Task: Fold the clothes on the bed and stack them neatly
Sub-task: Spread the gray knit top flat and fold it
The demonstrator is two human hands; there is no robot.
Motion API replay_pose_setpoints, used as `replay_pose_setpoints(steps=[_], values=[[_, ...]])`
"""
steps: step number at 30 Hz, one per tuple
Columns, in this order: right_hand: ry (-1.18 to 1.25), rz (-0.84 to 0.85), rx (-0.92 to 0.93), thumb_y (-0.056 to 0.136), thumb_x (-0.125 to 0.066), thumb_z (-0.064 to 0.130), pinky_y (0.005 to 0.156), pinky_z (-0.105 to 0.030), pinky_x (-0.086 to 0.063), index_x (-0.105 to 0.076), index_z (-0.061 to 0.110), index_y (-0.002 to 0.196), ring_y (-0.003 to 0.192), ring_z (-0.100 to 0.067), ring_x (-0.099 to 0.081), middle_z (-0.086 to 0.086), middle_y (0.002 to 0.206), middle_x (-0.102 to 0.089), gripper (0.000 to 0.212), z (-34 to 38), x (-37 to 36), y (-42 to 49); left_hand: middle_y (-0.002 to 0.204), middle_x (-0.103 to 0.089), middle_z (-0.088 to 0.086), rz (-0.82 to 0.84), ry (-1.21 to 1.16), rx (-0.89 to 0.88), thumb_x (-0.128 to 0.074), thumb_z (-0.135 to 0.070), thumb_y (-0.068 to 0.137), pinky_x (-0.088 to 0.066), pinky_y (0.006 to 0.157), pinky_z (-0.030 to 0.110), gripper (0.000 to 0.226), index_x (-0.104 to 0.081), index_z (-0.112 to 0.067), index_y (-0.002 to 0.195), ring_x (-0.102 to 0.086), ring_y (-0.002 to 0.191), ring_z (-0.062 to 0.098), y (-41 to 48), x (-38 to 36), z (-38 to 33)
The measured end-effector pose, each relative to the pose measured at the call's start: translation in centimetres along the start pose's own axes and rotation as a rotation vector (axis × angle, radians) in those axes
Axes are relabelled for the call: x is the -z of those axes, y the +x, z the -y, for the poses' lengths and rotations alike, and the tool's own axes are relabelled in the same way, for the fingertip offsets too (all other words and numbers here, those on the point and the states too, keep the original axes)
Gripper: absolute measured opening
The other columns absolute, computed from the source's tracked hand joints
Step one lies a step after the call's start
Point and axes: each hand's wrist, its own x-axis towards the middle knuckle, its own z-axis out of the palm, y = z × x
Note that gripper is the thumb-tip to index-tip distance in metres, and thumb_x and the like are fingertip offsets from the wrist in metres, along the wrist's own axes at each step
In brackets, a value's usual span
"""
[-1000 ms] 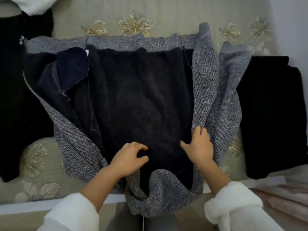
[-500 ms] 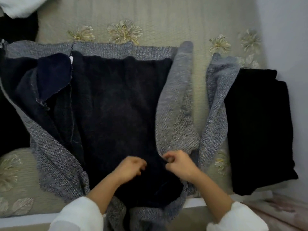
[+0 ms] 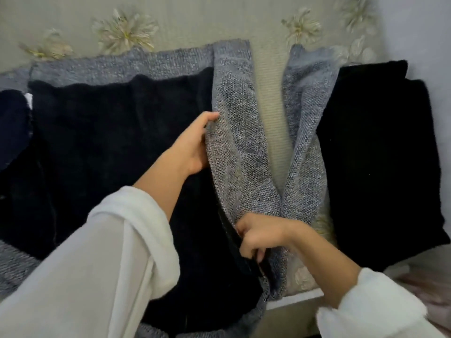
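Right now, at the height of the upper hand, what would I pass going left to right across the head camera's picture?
The dark lining → left hand, gripping the flap's edge → grey flap → strip of bedspread → grey sleeve → black folded clothes → wall.

The cardigan (image 3: 234, 142) is coarse grey knit with a fuzzy dark lining. The bedspread (image 3: 273, 106) is ribbed matt cloth.
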Motion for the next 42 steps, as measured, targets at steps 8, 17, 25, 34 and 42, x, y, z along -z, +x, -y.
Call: replay_pose_setpoints(steps=[8,17,25,34,42], values=[[-0.011,0.034,0.116,0.078,-0.064,0.001,0.064,-0.028,-0.054,-0.064,-0.001,0.079,0.065,-0.017,-0.063,-0.01,0.068,-0.063,0.002,2.2,-0.3,0.0,0.065,-0.063,0.005,0.092,-0.01,-0.381,-0.038,-0.001,0.079,-0.05,0.061,0.023,0.027,-0.06,-0.009,0.067,-0.059,0.058,0.019,-0.2,-2.1,-8.5],[-0.305,-0.204,0.119,0.084,-0.061,0.033,0.083,-0.033,-0.05,-0.068,0.013,0.1,0.099,-0.031,-0.063,-0.014,0.104,-0.068,0.026,2.3,-4.8,6.6,0.08,-0.064,-0.006,-0.291,0.203,-0.206,-0.043,0.001,0.085,-0.047,0.066,0.025,0.027,-0.057,-0.023,0.084,-0.058,0.08,0.014,1.4,10.3,-6.3],[-0.365,-0.268,0.164,0.084,-0.062,0.036,0.08,-0.034,-0.051,-0.06,0.02,0.107,0.096,-0.028,-0.061,-0.009,0.106,-0.065,0.027,3.3,-3.4,6.7,0.118,-0.064,0.006,-0.298,0.301,-0.587,-0.053,-0.001,0.092,-0.053,0.091,0.038,0.04,-0.052,-0.02,0.128,-0.063,0.102,0.019,3.7,7.7,-11.6],[-0.322,-0.429,0.165,0.089,-0.054,0.024,0.075,-0.035,-0.051,-0.054,0.019,0.113,0.09,-0.027,-0.062,-0.004,0.098,-0.068,0.024,5.3,-5.5,6.7,0.15,-0.033,0.01,-0.54,1.216,-0.644,-0.057,-0.016,0.091,-0.02,0.114,0.036,0.058,-0.035,-0.018,0.145,-0.022,0.14,0.027,-4.1,14.2,1.9],[-0.44,-0.695,0.259,0.092,-0.052,0.02,0.091,-0.032,-0.042,-0.046,0.018,0.133,0.118,-0.021,-0.049,-0.002,0.128,-0.051,0.042,11.3,-9.6,8.2,0.154,-0.019,0.011,-1.218,1.041,-0.545,-0.063,-0.017,0.082,-0.018,0.107,0.054,0.057,-0.042,-0.019,0.135,-0.016,0.139,0.033,-15.1,21.9,7.5]])
